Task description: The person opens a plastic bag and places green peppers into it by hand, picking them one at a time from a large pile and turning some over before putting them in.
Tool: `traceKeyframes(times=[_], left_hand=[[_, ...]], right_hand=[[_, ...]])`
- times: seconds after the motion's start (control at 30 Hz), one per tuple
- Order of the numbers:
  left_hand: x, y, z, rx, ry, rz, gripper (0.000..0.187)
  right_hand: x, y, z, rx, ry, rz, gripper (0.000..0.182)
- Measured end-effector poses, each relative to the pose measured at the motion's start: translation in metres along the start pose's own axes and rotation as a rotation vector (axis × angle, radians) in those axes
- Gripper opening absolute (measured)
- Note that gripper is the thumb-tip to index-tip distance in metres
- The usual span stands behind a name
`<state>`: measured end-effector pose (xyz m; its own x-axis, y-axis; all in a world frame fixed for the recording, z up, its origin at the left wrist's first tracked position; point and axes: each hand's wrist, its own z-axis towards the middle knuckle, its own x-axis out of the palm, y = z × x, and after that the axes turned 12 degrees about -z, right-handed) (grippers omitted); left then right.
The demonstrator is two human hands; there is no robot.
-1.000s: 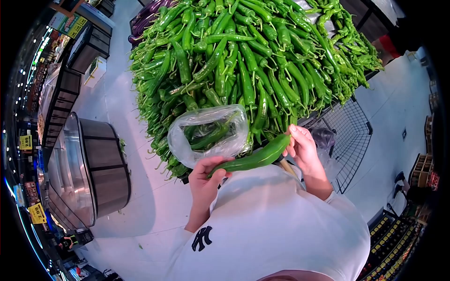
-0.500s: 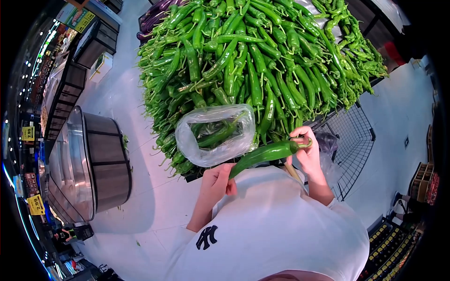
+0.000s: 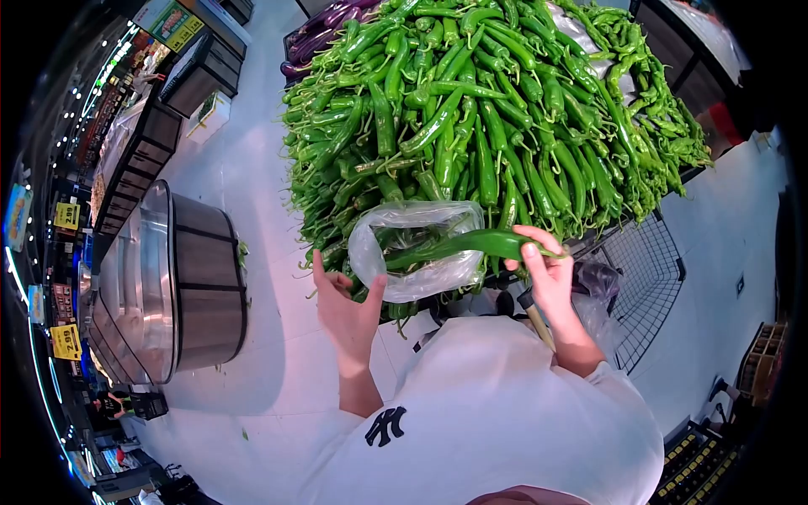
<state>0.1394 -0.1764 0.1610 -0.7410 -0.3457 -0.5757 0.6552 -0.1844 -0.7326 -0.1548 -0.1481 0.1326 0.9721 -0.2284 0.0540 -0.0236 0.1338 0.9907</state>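
A long green pepper (image 3: 492, 244) is pinched near its stem end by my right hand (image 3: 547, 273). Its far end reaches left over the mouth of a clear plastic bag (image 3: 379, 257), which sits opened on the front of the pepper heap. Inside the bag some green shows through the opening. My left hand (image 3: 349, 316) has its fingers spread, thumb close by the bag's left rim, and holds nothing. The heap of green peppers (image 3: 488, 135) rises just beyond both hands.
A wire shopping cart (image 3: 648, 278) with a plastic bag in it stands at my right. Left is a round metal-lined bin (image 3: 168, 286). Purple eggplants (image 3: 324, 38) lie at the heap's back left, thinner wrinkled green peppers (image 3: 665, 118) at its right.
My left hand has let go of the pepper's tip, moved left and spread its fingers. The pepper has swung up over the bag's mouth, still in my right hand.
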Motion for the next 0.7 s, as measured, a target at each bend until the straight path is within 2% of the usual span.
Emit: traceKeyframes(times=[0.03,0.1,0.17,0.2,0.27,0.33,0.37,0.43,0.5,0.57,0.7], left_hand=[[0.002,0.003,0.002,0.034,-0.009,-0.017,0.098],[0.003,0.001,0.001,-0.141,0.124,-0.241,0.09],[0.005,-0.001,0.005,-0.319,0.201,-0.534,0.083],[0.005,0.0,0.005,-0.293,0.184,-0.57,0.081],[0.004,0.005,0.004,-0.242,0.144,-0.645,0.076],[0.001,0.003,0.002,-0.272,0.121,-0.697,0.075],[0.001,0.003,0.001,-0.289,0.116,-0.725,0.074],[0.003,0.005,-0.003,-0.302,0.135,-0.724,0.074],[0.003,0.005,-0.005,-0.3,0.15,-0.727,0.073],[0.003,0.007,-0.007,-0.296,0.155,-0.724,0.073],[0.003,0.012,-0.007,-0.299,0.138,-0.738,0.075]], right_hand=[[0.013,-0.004,0.004,0.003,0.035,0.013,0.033],[0.047,-0.016,0.017,-0.068,0.168,-0.077,0.038],[0.061,0.0,0.026,-0.047,0.374,-0.413,0.042],[0.065,0.001,0.029,-0.044,0.385,-0.458,0.036],[0.065,-0.003,0.03,-0.157,0.304,-0.526,0.03],[0.066,-0.009,0.031,-0.308,0.213,-0.553,0.02],[0.062,-0.011,0.031,-0.294,0.274,-0.622,0.019],[0.065,-0.013,0.032,-0.406,0.269,-0.706,0.022],[0.069,-0.012,0.029,-0.359,0.332,-0.795,0.035],[0.079,-0.016,0.03,-0.405,0.329,-0.82,0.04],[0.085,-0.003,0.029,-0.335,0.281,-0.804,0.047]])
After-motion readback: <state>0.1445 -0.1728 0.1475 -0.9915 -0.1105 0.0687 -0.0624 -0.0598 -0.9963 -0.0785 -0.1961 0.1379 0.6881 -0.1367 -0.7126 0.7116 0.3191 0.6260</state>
